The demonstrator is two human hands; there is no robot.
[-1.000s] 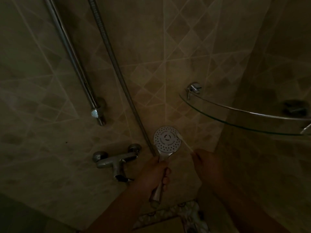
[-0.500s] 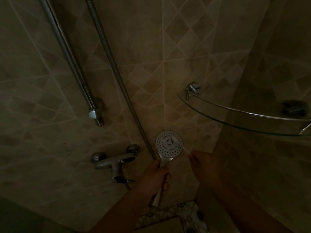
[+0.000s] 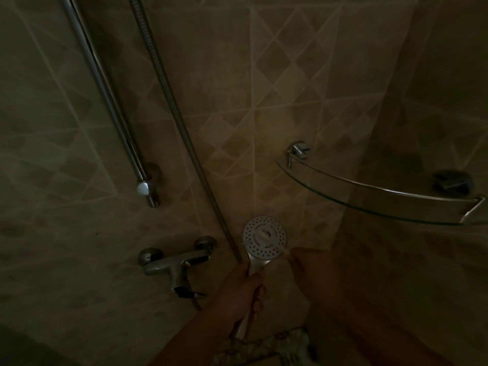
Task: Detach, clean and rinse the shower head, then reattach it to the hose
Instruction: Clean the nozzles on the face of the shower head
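From the head camera I see a dim tiled shower corner. I take the mixer tap (image 3: 175, 262) on the wall as my landmark. Just to the right of the tap and a little higher is the shower head (image 3: 264, 238), its round white perforated face turned toward the camera. My left hand (image 3: 239, 291) sits right of the tap and slightly below it, fingers curled firmly round the shower head's handle, which runs down out of the fist toward the lower edge. Farther right of the tap, beyond the shower head, my right hand (image 3: 314, 270) pinches a thin pale stick-like tool (image 3: 274, 243); the tool lies across the face of the shower head, but it is too blurred for me to say what kind it is. The metal hose (image 3: 169, 93) comes down diagonally from above the tap and passes between the tap and the shower head. Up and to the left of the tap stands the slide rail (image 3: 105, 85) with its lower bracket. Far right of the tap, and higher, a glass corner shelf (image 3: 369, 204) with a chrome rail spans the corner.
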